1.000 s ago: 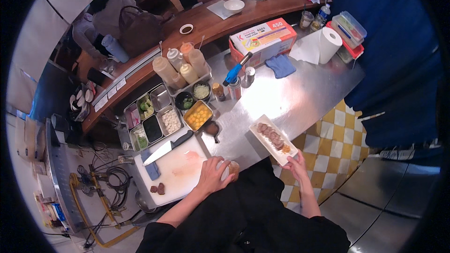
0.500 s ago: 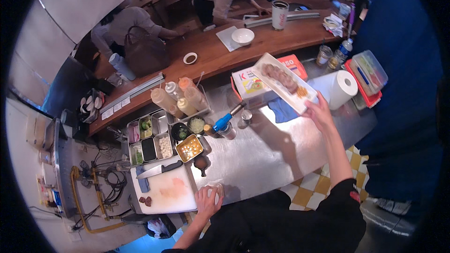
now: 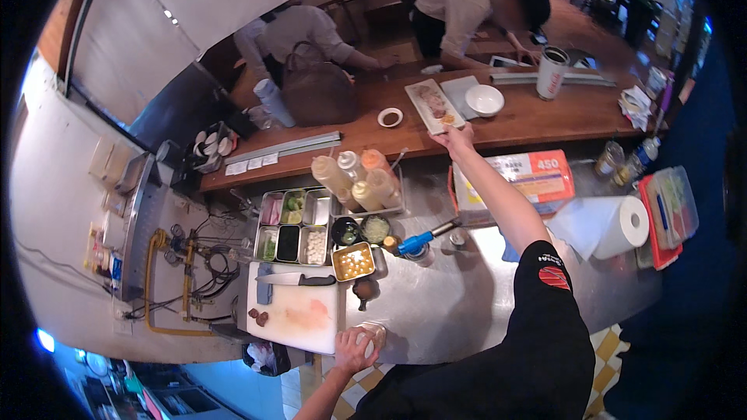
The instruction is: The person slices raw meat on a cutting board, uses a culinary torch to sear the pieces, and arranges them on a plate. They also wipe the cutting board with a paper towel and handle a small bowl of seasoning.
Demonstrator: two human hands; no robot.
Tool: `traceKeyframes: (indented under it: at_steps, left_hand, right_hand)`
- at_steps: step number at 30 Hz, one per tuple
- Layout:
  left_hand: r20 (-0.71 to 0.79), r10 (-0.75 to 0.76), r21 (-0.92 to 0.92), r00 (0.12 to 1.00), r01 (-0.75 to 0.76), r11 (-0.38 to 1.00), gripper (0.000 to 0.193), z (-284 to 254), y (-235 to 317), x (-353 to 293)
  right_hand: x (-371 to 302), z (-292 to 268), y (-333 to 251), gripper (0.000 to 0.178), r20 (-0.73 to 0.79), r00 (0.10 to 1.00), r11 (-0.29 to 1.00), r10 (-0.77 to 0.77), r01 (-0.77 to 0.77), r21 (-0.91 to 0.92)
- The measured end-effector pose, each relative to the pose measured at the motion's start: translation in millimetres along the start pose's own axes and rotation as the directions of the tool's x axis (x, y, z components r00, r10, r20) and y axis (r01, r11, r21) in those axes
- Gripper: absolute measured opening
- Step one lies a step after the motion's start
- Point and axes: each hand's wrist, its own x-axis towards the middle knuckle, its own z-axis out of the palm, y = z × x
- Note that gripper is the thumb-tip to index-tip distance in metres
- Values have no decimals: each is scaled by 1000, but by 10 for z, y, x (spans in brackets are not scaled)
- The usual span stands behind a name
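Note:
My right hand (image 3: 455,138) grips the near end of a long white rectangular plate (image 3: 422,113), which is over the raised wooden counter. Sliced meat (image 3: 430,101) lies along the plate, with a small yellow heap (image 3: 448,119) at the end by my fingers. I cannot tell whether the plate rests on the wood. Beside it are a small sauce dish (image 3: 390,117) on the left and a white bowl (image 3: 485,100) on the right. My left hand (image 3: 354,350) is closed around a clear container (image 3: 375,333) at the steel worktop's near edge, by the cutting board (image 3: 303,319).
A knife (image 3: 292,279) and dark pieces (image 3: 258,316) lie on the board. Behind it stand ingredient tins (image 3: 289,235), squeeze bottles (image 3: 366,194) and a blue torch (image 3: 420,243). A box (image 3: 513,187) and paper roll (image 3: 622,227) are on the right. Two people (image 3: 467,12) work across the counter.
My right hand has carried the plate forward from above the worktop to over the wooden counter, beside the bowl. My left hand keeps hold of the clear container. The view has shifted.

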Motion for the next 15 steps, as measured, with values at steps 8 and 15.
traceKeyframes:
  at_steps: [8,15]
  left_hand:
    - [2,-17,-5,1000,17,1000,45,-51,28,-35]
    - [38,-12,11,999,12,1000,48,-59,-3,-96]
  right_hand:
    - [221,271,316,54,-131,991,1000,18,-17,6]
    - [384,146,459,60,50,988,988,149,-147,-38]
